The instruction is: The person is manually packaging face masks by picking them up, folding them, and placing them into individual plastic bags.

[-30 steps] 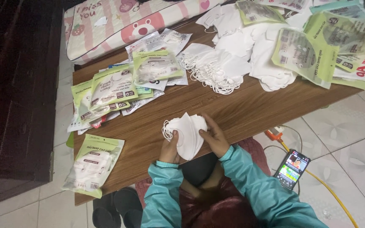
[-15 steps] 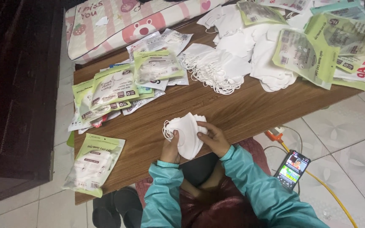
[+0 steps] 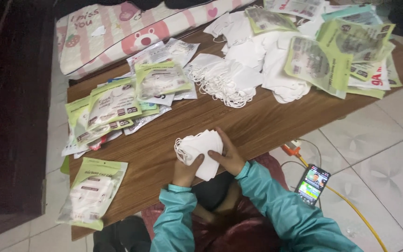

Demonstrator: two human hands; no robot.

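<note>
Several white face masks, stacked as one bundle [image 3: 200, 151], sit in both hands just above the near edge of the wooden table [image 3: 257, 126]. Judged light, soft and floppy, with loose ear loops at the left side that could snag; best pinched across the folded bodies, not the loops. Left hand [image 3: 185, 170] clamps the bundle from below, thumb on top. Right hand [image 3: 229, 156] presses on its right edge, fingers spread. Forearms in teal sleeves angle inward. Loose mask pile [image 3: 239, 77] and green packets [image 3: 113, 102] lie farther out; phone [image 3: 312, 184] is on the floor to the right.
</note>
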